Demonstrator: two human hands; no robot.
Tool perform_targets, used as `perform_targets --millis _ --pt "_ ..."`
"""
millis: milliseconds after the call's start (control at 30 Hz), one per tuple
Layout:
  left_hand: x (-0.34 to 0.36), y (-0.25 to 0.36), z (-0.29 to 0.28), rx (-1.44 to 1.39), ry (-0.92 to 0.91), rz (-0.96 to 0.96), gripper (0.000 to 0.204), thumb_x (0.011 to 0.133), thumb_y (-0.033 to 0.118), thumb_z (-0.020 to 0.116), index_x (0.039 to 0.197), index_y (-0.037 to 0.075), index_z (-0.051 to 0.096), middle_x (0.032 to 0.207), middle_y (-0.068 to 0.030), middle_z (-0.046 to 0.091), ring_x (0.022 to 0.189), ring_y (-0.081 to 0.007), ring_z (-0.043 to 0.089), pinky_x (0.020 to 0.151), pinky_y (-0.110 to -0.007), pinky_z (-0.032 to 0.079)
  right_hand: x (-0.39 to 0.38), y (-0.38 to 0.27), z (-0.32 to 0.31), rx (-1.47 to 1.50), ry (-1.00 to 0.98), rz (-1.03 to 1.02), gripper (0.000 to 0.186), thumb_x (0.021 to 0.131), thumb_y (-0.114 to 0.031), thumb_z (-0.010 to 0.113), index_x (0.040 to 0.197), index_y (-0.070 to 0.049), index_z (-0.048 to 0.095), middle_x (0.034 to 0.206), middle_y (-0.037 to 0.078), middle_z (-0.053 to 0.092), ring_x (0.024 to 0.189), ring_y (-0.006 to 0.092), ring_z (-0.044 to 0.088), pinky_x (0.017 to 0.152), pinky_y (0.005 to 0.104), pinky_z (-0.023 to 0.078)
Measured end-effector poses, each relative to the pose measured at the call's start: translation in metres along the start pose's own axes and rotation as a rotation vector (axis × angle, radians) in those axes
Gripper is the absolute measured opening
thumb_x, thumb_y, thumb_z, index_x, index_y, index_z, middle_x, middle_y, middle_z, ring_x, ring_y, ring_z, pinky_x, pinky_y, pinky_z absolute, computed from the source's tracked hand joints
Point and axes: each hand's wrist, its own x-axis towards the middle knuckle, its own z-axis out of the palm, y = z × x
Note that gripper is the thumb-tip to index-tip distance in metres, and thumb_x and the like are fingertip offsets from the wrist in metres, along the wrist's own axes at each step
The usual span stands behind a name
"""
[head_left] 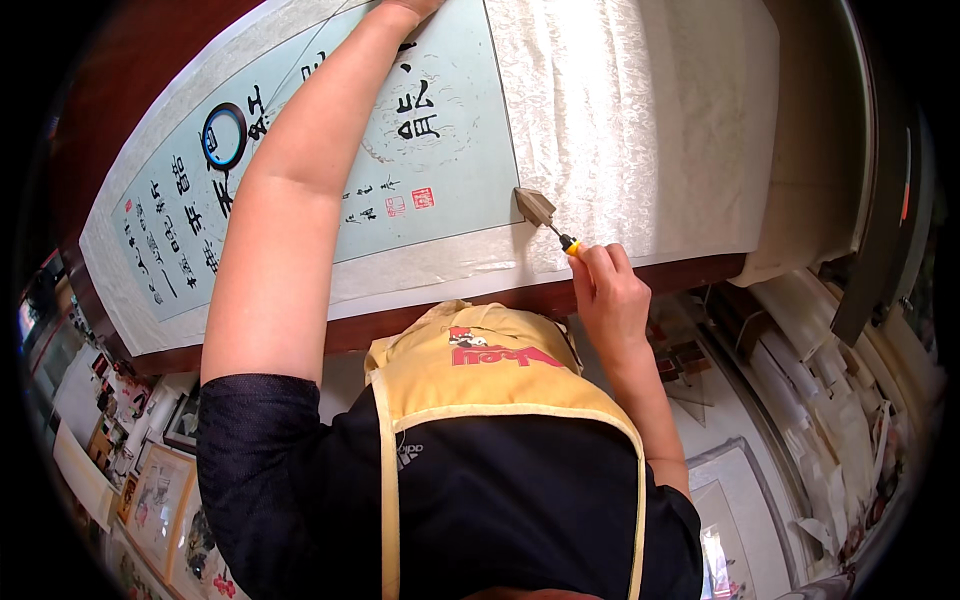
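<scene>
My right hand grips the yellow and black handle of a small trowel-shaped tool with a pointed metal head. That head rests where the pale blue calligraphy sheet meets the white patterned fabric, near the sheet's lower right corner. Far ahead, my left hand reaches across the sheet; its fingers are cut off by the upper edge of the view. A black and blue ring, perhaps a tape roll, lies on the calligraphy to the left of my left forearm.
Beneath the work is a dark red table, its near edge against my yellow apron. Paper rolls and scraps crowd the right side. Framed pictures stand at lower left. A dark rail runs along the right.
</scene>
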Motion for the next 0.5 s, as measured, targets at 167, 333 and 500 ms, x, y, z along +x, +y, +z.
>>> perform_targets --millis 167,333,500 --pt "-0.001 0.005 -0.006 -0.025 -0.022 -0.005 0.023 0.077 0.034 0.075 0.086 0.013 0.071 0.096 -0.0083 0.063 0.103 -0.0299 0.058 0.093 -0.042 0.046 -0.005 0.004 -0.004 0.007 -0.037 0.006 0.012 0.090 -0.014 0.072 0.096 -0.011 0.063 0.080 0.007 0.059 0.060 0.0281 0.060 0.050 0.0372 0.049" --pt "0.001 0.002 -0.002 -0.029 -0.022 -0.022 0.023 0.078 0.035 0.074 0.086 0.014 0.071 0.098 -0.0077 0.063 0.104 -0.0296 0.058 0.094 -0.042 0.046 0.014 0.003 0.000 -0.008 0.028 -0.068 0.012 0.092 -0.020 0.071 0.095 -0.013 0.061 0.079 0.005 0.057 0.057 0.0251 0.061 0.047 0.0361 0.048" --pt "0.001 0.006 -0.005 -0.001 -0.035 -0.037 0.024 0.078 0.036 0.073 0.086 0.013 0.071 0.099 -0.0079 0.063 0.105 -0.0299 0.058 0.094 -0.042 0.046 0.049 0.000 0.002 -0.027 0.088 -0.113 0.013 0.093 -0.021 0.070 0.093 -0.013 0.060 0.077 0.004 0.056 0.055 0.0248 0.059 0.046 0.0363 0.047"
